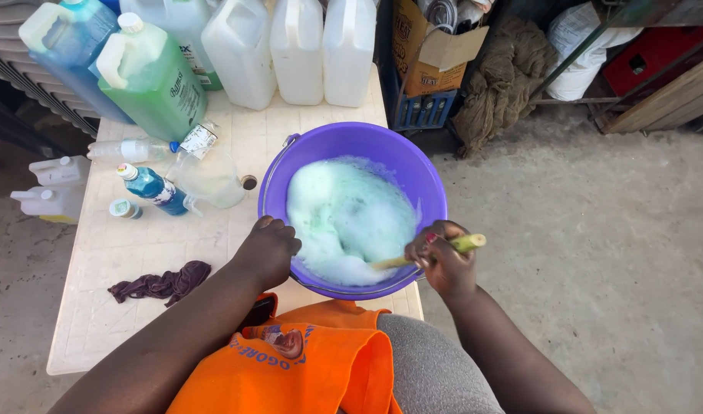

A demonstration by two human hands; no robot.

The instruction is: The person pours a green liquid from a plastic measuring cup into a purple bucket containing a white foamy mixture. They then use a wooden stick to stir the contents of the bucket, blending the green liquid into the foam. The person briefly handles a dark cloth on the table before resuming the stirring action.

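At nine o'clock of the bucket point(351, 146), on the pale tabletop point(98, 307), we see a small blue bottle point(153, 186) lying on its side beside a clear jug point(209, 178), and a dark purple rag point(163, 282) at about eight o'clock. Farther back, at ten to twelve o'clock, stand a blue jug point(67, 46), a green jug point(156, 77) and a row of white jerrycans point(297, 46).

Our left hand point(268, 249) rests curled over the purple bucket's near rim at about seven o'clock, fingers closed onto the edge, steadying it. The bucket sits at the tabletop's right end, close to our lap, and it is full of pale green-white foam point(344, 218).

Our right hand point(443, 261), at the bucket's four o'clock, is closed around a stick point(436, 251) that slants across the rim and dips into the foam at about five o'clock.

We judge that the step in hand is the stirring of the soapy mix, well under way given how much froth has risen. The next stroke calls for a firm grip on the rim from the left while the stick sweeps round, kept low enough that foam does not slop over the near edge onto the orange cloth point(305, 360) in our lap.
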